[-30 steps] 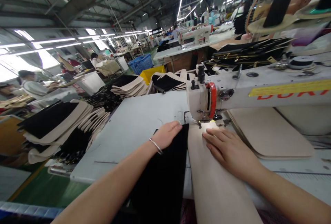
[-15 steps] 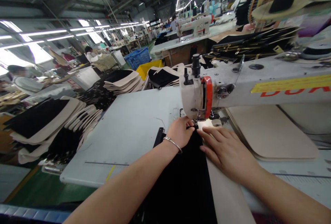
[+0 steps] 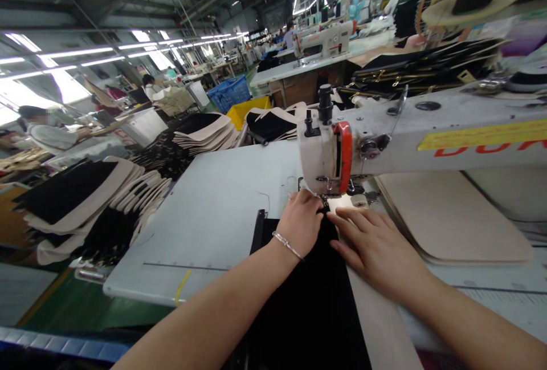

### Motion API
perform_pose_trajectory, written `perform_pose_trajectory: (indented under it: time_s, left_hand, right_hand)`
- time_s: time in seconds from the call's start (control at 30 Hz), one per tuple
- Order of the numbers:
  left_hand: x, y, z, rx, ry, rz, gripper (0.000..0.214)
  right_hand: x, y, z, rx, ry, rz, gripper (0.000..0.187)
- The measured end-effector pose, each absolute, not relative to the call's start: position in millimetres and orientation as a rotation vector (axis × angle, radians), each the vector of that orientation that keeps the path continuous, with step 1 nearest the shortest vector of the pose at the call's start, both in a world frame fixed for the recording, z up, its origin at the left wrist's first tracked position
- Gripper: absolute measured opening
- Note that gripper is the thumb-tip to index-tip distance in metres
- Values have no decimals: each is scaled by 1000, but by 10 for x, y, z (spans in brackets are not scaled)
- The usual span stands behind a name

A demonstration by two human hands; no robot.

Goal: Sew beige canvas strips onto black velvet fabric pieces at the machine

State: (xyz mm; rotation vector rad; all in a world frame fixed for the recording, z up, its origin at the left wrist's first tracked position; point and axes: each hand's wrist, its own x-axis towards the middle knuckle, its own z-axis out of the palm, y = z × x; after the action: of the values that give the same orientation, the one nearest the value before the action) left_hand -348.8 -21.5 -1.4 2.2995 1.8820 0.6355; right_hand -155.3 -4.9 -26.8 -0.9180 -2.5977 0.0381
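Note:
A white sewing machine (image 3: 384, 136) with a red guard stands on a pale grey table (image 3: 213, 210). A black fabric panel (image 3: 307, 296) lies over a beige panel (image 3: 380, 330) and runs up to the needle. My left hand (image 3: 301, 222), with a thin bracelet on the wrist, has its fingers curled and pressed on the black fabric's top edge right below the presser foot. My right hand (image 3: 376, 247) lies flat with fingers stretched out on the fabric, just right of the needle, fingertips near the left hand.
Stacks of black and beige cut pieces (image 3: 81, 199) fill the left side, with more stacks (image 3: 205, 133) behind the table. A beige panel (image 3: 448, 222) rests under the machine arm. Blue (image 3: 231, 93) and yellow (image 3: 248, 110) crates, other machines and a seated person (image 3: 43, 133) lie beyond.
The black panel was drawn over the beige one and up to the needle. My left hand went from flat on the table edge to curled at the presser foot; my right hand stayed flat.

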Motion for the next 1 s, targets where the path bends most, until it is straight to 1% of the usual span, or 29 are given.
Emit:
perform_pose_trajectory:
  time_s: [0.1, 0.17, 0.4, 0.53, 0.57, 0.6, 0.67, 0.7, 0.73, 0.8, 0.87, 1.0]
  left_hand:
    - [-3527, -394, -18, 2491, 1663, 614, 20]
    - [-3560, -446, -41, 2492, 1627, 616, 25]
    - [-3614, -314, -122, 2491, 1628, 581, 26]
    - [-3649, -372, -28, 2479, 1603, 527, 30]
    - [-3661, -454, 30, 2469, 1593, 475, 33]
    - [-3672, -570, 95, 2461, 1564, 410, 41]
    - [-3681, -895, 221, 2462, 1427, 241, 71]
    - [-3675, -1087, 266, 2477, 1331, 155, 82]
    - [-3661, -1281, 292, 2503, 1240, 87, 85]
    - [-3616, -1628, 291, 2581, 1165, 8, 74]
    - [-3559, -1863, 241, 2671, 1199, -3, 63]
    - [-3478, -2000, 151, 2802, 1200, 27, 53]
  right_hand:
    - [-1549, -54, -259, -902, -2580, 42, 49]
    - [-1551, -52, -258, -905, -2578, 48, 49]
    - [-1590, -46, -258, -978, -2610, 48, 50]
    - [-1600, -129, -258, -979, -2591, 38, 50]
    - [-1583, -184, -263, -976, -2589, 35, 50]
    - [-1552, -257, -271, -969, -2587, 30, 49]
    - [-1446, -465, -298, -937, -2577, 21, 48]
    - [-1374, -594, -312, -911, -2572, 20, 48]
    - [-1294, -732, -322, -882, -2566, 21, 49]
    - [-1133, -1001, -323, -820, -2572, 32, 52]
    - [-1003, -1213, -293, -773, -2590, 24, 58]
    - [-900, -1392, -218, -653, -2652, -100, 74]
